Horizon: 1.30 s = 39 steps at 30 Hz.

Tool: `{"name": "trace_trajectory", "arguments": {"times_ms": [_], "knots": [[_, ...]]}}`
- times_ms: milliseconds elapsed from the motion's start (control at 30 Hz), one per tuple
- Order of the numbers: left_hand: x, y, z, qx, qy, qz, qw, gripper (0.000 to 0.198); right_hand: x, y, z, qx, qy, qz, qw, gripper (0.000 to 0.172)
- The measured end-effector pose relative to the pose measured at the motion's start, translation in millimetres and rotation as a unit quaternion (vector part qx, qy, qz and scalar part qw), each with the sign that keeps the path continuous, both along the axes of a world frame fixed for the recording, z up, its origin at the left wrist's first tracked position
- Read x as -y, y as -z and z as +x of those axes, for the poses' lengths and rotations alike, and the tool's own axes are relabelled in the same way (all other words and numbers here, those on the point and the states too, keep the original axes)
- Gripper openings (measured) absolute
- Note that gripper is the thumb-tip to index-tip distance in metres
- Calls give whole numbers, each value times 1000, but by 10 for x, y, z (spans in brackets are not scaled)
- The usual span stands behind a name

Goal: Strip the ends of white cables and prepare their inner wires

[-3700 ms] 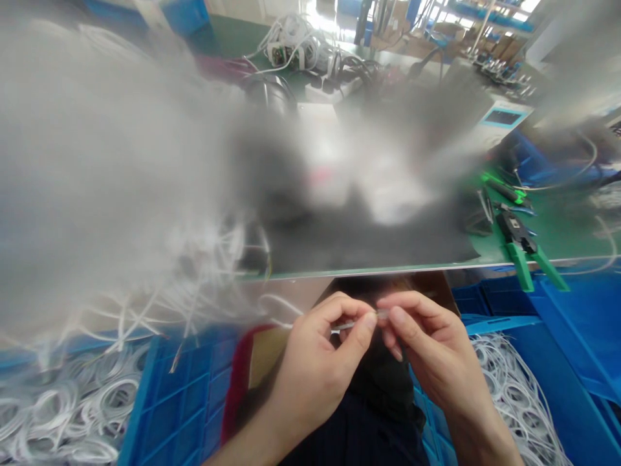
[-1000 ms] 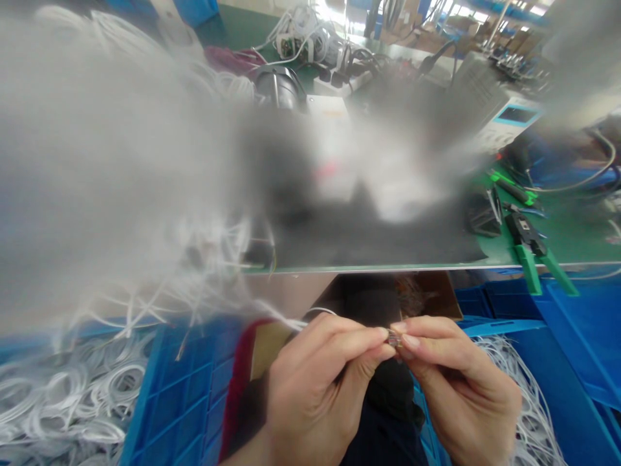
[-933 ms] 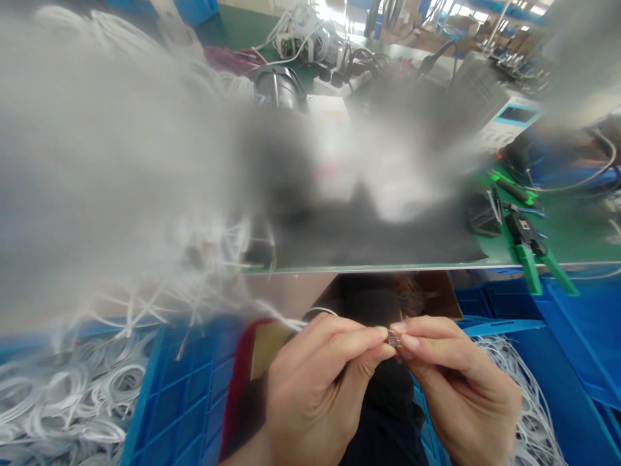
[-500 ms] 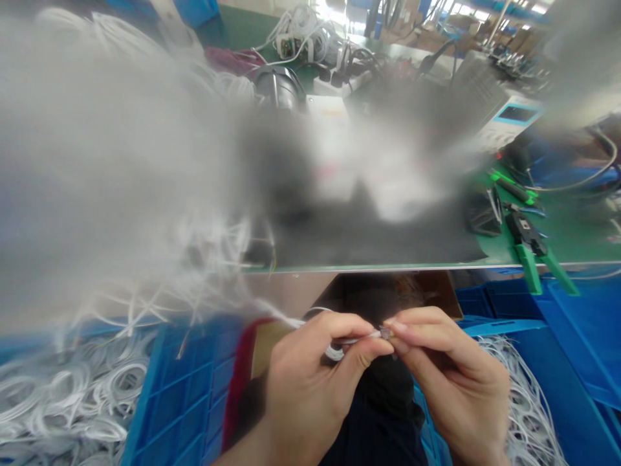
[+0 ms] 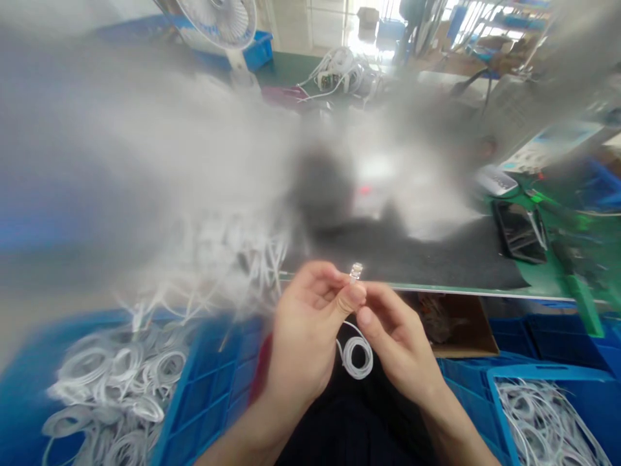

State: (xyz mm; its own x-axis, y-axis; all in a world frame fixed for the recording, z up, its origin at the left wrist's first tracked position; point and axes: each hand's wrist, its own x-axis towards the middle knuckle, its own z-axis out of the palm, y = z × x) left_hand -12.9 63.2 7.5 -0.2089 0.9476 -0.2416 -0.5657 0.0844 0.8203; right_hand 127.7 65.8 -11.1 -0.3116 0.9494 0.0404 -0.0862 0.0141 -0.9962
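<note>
My left hand (image 5: 305, 330) pinches a thin white cable just below its clear plug (image 5: 356, 271), which points upward above the thumb. The rest of the white cable (image 5: 356, 355) hangs in a small coil under both hands. My right hand (image 5: 395, 340) is beside the left, its fingers curled and touching the cable near the plug. Both hands are raised in front of the table edge (image 5: 436, 290).
A blue crate of coiled white cables (image 5: 116, 382) sits at lower left, another blue crate with cables (image 5: 548, 414) at lower right. On the green table lie a dark mat (image 5: 436, 255) and a black tray (image 5: 519, 230). A white fan (image 5: 218, 19) stands far back. Much of the view is blurred.
Both hands have risen from lap height to the table edge. The plug now points up in the left fingers, and a cable coil hangs below. The camera has tilted upward.
</note>
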Motion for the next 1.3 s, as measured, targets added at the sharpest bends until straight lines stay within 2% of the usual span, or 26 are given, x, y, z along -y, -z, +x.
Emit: {"name": "trace_trajectory", "arguments": {"times_ms": [100,167,300,400,500,633,867,1067,1300], "knots": [[-58,-63,-101,-30,-24,21,999,42,-56,-11,-208,-36,-41,14,998,38],[-71,-76,-163,-57,-32,35,997,43,-74,-10,-298,-47,-36,15,998,43],[-106,-55,-266,-121,-58,47,990,45,-82,-5,-360,-26,5,6,1000,33],[-153,-21,-306,-77,-9,39,996,45,-73,-30,-355,-20,12,-4,1000,11],[-197,25,-320,-28,40,46,998,43,-45,-63,-335,-23,24,-36,999,22],[-238,90,-315,51,64,59,995,31,4,-75,-308,-18,54,-62,996,30],[-253,159,-262,148,58,36,987,18,42,-109,-347,59,86,-34,994,29],[-222,198,-244,201,51,30,978,8,45,-148,-414,79,91,-14,993,29],[-172,229,-222,231,93,-19,968,13,15,-156,-439,79,113,5,991,22]]}}
